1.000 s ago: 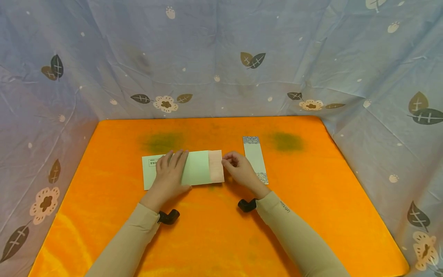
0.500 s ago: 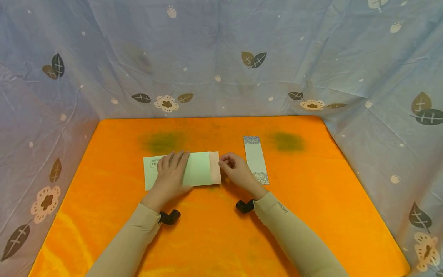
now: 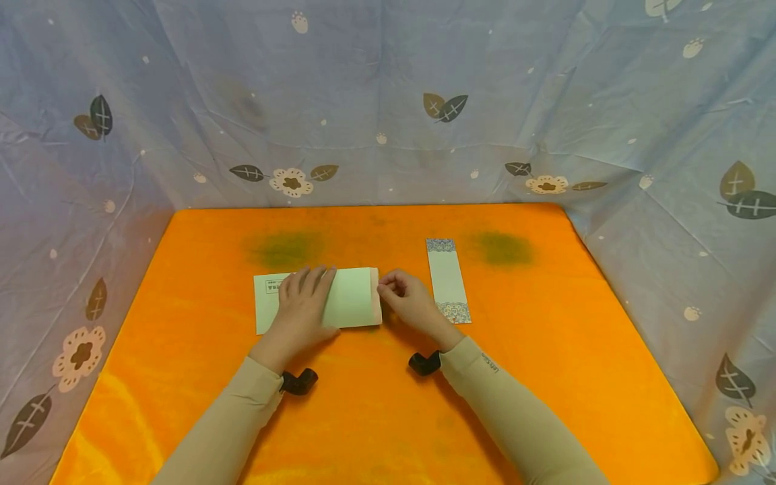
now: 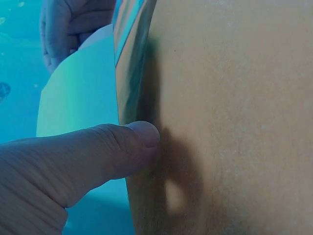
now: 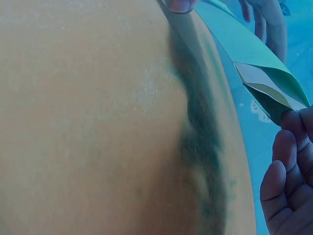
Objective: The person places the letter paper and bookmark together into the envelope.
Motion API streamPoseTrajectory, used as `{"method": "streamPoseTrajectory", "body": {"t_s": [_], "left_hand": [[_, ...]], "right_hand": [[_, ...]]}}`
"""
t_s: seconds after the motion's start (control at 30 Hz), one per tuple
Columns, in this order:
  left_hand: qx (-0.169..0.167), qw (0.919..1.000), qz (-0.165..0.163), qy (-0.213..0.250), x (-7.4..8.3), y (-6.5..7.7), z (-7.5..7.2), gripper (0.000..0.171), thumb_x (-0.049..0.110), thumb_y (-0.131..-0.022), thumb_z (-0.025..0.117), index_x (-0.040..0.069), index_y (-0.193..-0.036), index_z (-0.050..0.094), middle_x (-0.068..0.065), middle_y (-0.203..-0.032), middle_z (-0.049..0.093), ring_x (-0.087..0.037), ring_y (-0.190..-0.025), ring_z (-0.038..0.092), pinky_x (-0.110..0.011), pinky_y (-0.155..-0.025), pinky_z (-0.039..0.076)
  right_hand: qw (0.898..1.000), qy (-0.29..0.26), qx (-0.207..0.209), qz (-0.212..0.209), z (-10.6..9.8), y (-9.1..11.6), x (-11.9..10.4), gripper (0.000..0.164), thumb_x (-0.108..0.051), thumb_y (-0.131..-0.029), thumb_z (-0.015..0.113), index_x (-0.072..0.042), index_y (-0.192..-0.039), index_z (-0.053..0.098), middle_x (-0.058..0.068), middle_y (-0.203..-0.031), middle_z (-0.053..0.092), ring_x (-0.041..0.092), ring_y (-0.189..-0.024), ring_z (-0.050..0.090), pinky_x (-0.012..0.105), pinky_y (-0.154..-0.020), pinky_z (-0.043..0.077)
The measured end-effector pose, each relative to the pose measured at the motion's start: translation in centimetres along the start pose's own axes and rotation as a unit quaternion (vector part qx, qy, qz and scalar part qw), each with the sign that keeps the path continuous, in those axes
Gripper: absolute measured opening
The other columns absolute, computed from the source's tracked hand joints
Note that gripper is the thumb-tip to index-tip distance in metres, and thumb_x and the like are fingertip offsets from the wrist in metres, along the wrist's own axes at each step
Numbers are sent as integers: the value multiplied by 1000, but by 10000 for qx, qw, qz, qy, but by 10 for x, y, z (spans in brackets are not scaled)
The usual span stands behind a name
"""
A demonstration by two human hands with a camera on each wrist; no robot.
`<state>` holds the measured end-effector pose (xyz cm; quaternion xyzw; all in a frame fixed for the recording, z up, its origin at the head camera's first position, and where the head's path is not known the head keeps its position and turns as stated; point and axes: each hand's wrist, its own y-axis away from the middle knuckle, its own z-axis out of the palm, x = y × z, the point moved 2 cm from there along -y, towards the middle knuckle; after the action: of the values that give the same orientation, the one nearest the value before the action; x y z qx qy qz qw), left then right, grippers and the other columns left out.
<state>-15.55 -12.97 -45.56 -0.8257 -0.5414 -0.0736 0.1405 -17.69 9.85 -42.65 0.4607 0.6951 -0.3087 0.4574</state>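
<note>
1. The left sleeve (image 3: 221,428) is cut off by the bottom edge of the head view; a black fitting (image 3: 299,382) sits at its cuff.
2. The envelope (image 3: 353,299) lies on the orange table (image 3: 364,424), left of centre. Its long axis runs left to right, the right end slightly farther from the person; its mouth faces right.
3. A printed label (image 3: 273,286) marks the envelope's left end, partly covered by the hand, its print too small to read.
4. The left hand (image 3: 303,303) rests on the envelope, fingers straight and slightly apart, clamped on nothing, and hides part of the paper beneath. The left wrist view shows only its thumb, laid across the near edge.
5. A pink slip (image 3: 376,298) shows as a narrow strip at the mouth; the rest is hidden inside. The right wrist view shows the mouth bulging, with pale layers inside that the head view does not reveal.
6. The right hand (image 3: 412,301) has thumb and forefinger together, pinching the slip's outer end; the left wrist view cuts this hand off at the top.
7. The card (image 3: 447,276) lies apart, pointing away from the person, patterned at both ends; only the head view shows it.
</note>
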Motion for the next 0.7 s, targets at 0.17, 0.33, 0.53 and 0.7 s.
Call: {"method": "streamPoseTrajectory", "body": {"t_s": [0.17,0.33,0.53,0.7], "left_hand": [[27,10000,27,-50,1,0,-1,116,40,-66,89,8,-153,21,-19,-151,25,-43,-136,17,-58,-110,8],[76,9999,66,-86,2,0,-1,116,40,-65,90,7,-153,22,-19,-151,25,-43,-136,18,-58,-109,9],[170,9997,140,-103,5,0,-1,114,39,-66,90,6,-152,23,-19,-149,27,-43,-135,20,-59,-108,11],[205,9997,150,-64,6,-1,-2,113,38,-65,90,6,-152,25,-19,-149,28,-43,-135,20,-59,-108,11]], "right_hand": [[10000,54,23,-22,3,0,-3,18,-11,-99,55,3,-109,61,22,-95,63,18,-69,50,27,-60,41],[9998,116,130,-46,8,-9,21,15,-19,-99,57,-6,-106,63,12,-90,65,20,-69,52,28,-58,43],[9989,238,405,94,15,-17,37,11,-21,-96,62,-12,-101,67,-1,-84,65,18,-74,57,29,-63,48],[9983,271,490,138,18,-19,37,10,-19,-94,63,-11,-98,67,-1,-82,65,17,-75,58,28,-65,50]]}}
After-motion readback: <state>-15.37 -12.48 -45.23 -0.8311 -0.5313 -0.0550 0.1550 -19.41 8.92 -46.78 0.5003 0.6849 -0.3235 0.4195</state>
